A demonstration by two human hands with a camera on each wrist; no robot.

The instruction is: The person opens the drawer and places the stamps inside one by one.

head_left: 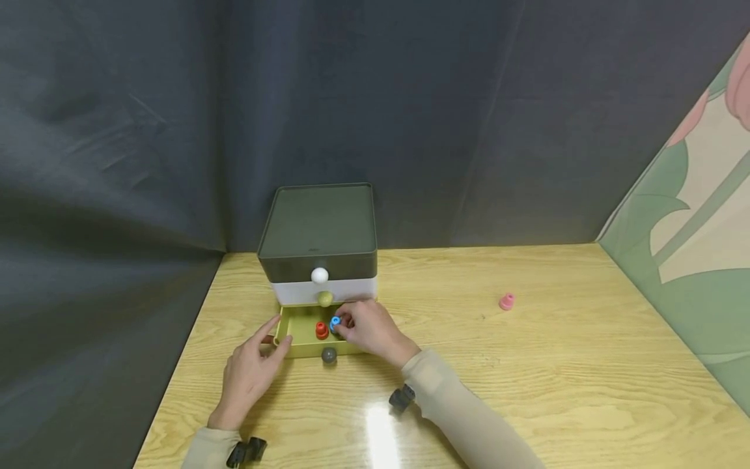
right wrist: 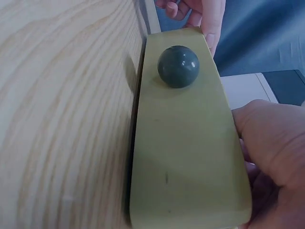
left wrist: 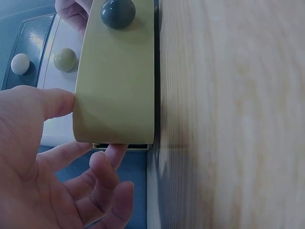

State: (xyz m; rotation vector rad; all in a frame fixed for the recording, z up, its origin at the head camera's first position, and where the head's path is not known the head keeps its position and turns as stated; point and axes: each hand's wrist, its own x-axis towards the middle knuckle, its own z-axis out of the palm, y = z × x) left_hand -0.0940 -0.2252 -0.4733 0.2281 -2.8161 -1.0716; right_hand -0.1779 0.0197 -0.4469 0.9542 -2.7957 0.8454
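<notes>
A small drawer unit stands against the back curtain, its bottom green drawer pulled out. My left hand holds the drawer's left front corner, thumb at the front edge and fingers around the side. Inside the drawer, my right hand pinches a small blue stepped, cone-like piece near the right side. A red piece of similar shape stands just left of it. In the right wrist view, the drawer's front and its grey round knob hide the pieces.
Above the open drawer are a white drawer with a green knob and a dark top drawer with a white knob. A pink piece stands on the wooden table to the right. A dark curtain hangs behind.
</notes>
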